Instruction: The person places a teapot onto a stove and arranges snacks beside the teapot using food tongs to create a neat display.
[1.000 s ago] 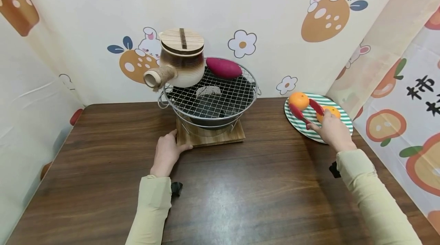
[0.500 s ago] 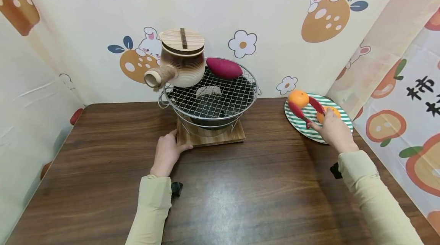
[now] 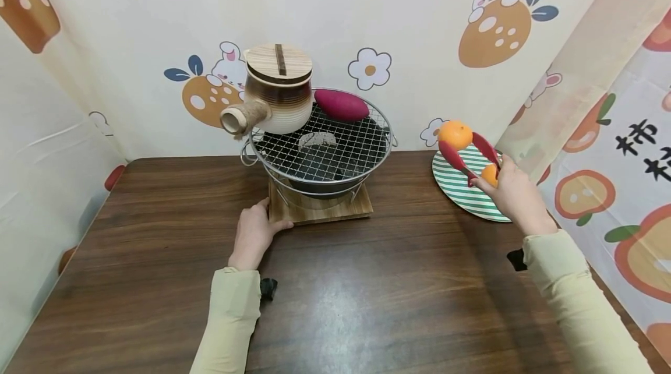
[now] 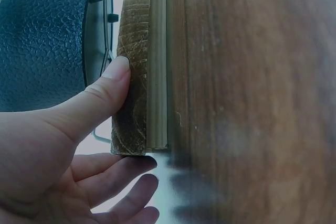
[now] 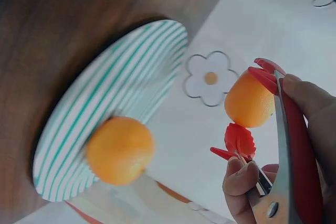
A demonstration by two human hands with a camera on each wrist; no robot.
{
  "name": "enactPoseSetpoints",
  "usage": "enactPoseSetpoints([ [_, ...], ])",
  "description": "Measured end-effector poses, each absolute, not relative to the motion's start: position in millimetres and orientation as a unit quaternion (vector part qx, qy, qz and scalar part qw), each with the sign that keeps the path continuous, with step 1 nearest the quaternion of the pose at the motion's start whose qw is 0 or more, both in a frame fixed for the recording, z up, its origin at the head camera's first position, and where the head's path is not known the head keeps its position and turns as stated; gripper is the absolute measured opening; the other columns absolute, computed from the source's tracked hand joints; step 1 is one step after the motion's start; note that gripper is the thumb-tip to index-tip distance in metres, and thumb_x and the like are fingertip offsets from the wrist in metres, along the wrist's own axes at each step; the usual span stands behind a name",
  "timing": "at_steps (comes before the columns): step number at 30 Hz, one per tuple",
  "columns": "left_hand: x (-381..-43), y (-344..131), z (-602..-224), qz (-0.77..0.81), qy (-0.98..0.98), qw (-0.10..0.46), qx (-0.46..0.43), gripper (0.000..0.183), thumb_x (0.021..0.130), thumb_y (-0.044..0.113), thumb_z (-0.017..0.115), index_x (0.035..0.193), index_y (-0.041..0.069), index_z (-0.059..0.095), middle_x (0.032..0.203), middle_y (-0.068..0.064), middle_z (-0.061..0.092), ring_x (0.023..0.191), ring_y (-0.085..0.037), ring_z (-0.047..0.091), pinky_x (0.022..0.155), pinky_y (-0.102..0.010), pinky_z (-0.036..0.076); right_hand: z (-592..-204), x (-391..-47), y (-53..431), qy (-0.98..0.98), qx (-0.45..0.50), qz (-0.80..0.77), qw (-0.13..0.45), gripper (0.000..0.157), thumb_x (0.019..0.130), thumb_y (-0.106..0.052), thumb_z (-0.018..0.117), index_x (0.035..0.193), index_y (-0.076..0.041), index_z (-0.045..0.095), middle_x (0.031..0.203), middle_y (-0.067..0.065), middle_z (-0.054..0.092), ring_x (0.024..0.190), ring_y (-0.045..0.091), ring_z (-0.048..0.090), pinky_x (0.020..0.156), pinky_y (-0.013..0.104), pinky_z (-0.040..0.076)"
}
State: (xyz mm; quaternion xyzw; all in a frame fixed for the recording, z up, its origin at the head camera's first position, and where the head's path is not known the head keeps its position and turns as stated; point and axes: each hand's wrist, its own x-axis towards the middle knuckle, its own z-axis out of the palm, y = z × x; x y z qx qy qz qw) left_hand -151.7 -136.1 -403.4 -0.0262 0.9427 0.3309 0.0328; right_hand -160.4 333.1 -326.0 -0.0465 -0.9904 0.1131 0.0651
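Note:
My right hand point(image 3: 516, 196) grips red-tipped tongs point(image 3: 486, 148), whose tips hold an orange point(image 3: 455, 134) raised above the striped plate point(image 3: 461, 189). In the right wrist view the lifted orange point(image 5: 247, 100) sits between the scalloped red tips, and a second orange point(image 5: 121, 150) lies on the plate, partly behind my hand in the head view. My left hand point(image 3: 254, 234) holds the near left corner of a wooden board point(image 3: 327, 212); its thumb point(image 4: 113, 74) presses one edge while the fingers bend at the adjoining side. A round charcoal grill point(image 3: 335, 155) stands on that board.
On the grill mesh are a lidded pot point(image 3: 280, 94) with a rope-wrapped side handle sticking out to the left, and a purple sweet potato point(image 3: 342, 105). Printed cloth walls point(image 3: 398, 7) enclose the back and sides of the wooden table point(image 3: 398, 292).
My right hand and the tongs have risen, lifting the orange off the plate. The left hand has stayed at the board's corner.

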Motion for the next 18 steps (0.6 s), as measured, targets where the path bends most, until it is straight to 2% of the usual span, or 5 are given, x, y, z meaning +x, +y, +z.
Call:
enactPoseSetpoints([
  [2,-151.9,-136.0,-403.4,0.332,0.942,0.034,-0.027,0.082,0.079,0.031,0.079,0.139,-0.011,0.042,0.126,-0.034,0.057,0.111,-0.042,0.061,0.092,-0.05,0.051,-319.4,-158.6,329.9,-0.989,-0.043,0.122,0.073,0.078,0.092,-0.044,0.061,0.134,0.015,0.032,0.098,0.03,0.053,0.081,0.04,0.053,0.075,0.061,0.05],
  [6,-151.6,-136.2,-403.1,0.334,0.942,0.035,-0.028,0.082,0.079,0.03,0.079,0.139,-0.011,0.042,0.126,-0.034,0.057,0.112,-0.042,0.06,0.093,-0.05,0.051,-306.3,-155.7,322.5,-0.987,-0.034,0.129,0.091,0.075,0.092,-0.041,0.062,0.133,0.015,0.034,0.097,0.03,0.053,0.082,0.041,0.052,0.075,0.06,0.049],
  [12,-151.2,-135.9,-402.5,0.332,0.942,0.031,-0.029,0.082,0.079,0.031,0.079,0.139,-0.011,0.043,0.126,-0.034,0.057,0.111,-0.042,0.061,0.092,-0.05,0.051,-286.5,-151.5,308.7,-0.987,-0.039,0.131,0.085,0.084,0.09,-0.049,0.06,0.139,0.012,0.029,0.109,0.033,0.052,0.09,0.045,0.052,0.084,0.067,0.047],
  [15,-151.2,-135.9,-402.4,0.331,0.942,0.033,-0.029,0.082,0.079,0.031,0.079,0.139,-0.011,0.043,0.125,-0.034,0.058,0.111,-0.042,0.061,0.092,-0.05,0.051,-278.3,-149.0,301.0,-0.987,-0.035,0.131,0.091,0.083,0.089,-0.052,0.06,0.138,0.008,0.031,0.112,0.032,0.052,0.09,0.044,0.052,0.083,0.067,0.048],
  [18,-151.2,-136.0,-402.5,0.332,0.942,0.035,-0.03,0.082,0.079,0.031,0.079,0.139,-0.011,0.043,0.125,-0.034,0.058,0.111,-0.042,0.06,0.092,-0.05,0.051,-271.6,-145.6,292.7,-0.986,-0.024,0.128,0.107,0.079,0.089,-0.048,0.063,0.137,0.007,0.033,0.107,0.029,0.053,0.087,0.042,0.052,0.079,0.066,0.049],
])
